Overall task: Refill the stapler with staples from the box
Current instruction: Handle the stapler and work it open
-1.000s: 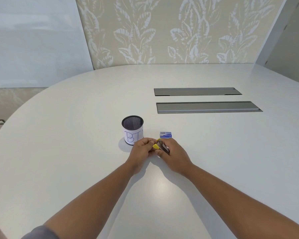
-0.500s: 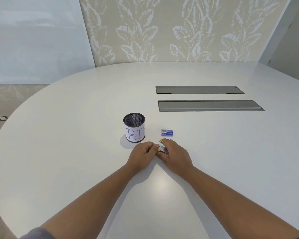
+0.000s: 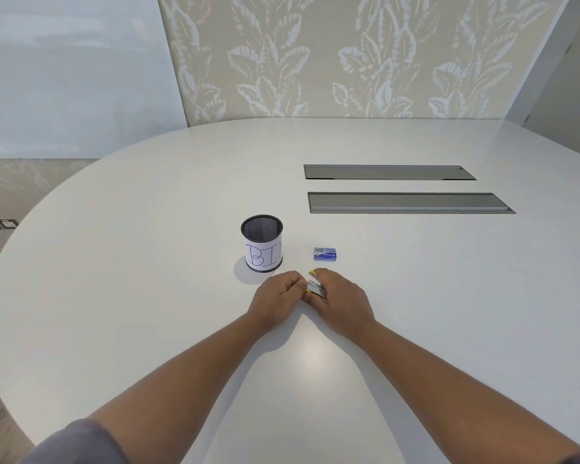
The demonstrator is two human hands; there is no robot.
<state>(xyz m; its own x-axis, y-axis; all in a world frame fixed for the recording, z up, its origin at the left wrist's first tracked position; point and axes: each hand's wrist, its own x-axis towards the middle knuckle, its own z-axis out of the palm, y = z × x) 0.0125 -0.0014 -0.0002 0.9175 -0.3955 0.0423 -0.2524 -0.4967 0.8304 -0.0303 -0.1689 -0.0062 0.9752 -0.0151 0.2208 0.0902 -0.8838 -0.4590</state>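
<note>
A small yellow and grey stapler [image 3: 315, 285] lies low over the white table [image 3: 148, 262], held between both hands. My left hand [image 3: 277, 298] pinches its left end with curled fingers. My right hand [image 3: 344, 301] grips its right side, fingers wrapped over it, so most of the stapler is hidden. The small blue staple box [image 3: 325, 254] sits shut on the table just beyond my right hand, apart from it.
A black mesh cup [image 3: 262, 243] with a paper label reading "BIN" stands left of the staple box, close to my left hand. Two long grey cable hatches [image 3: 409, 203] lie flush in the table farther back right.
Both hands have lowered the stapler toward the table and closed round it, so less of its yellow body shows. The staple box and cup have not moved.
</note>
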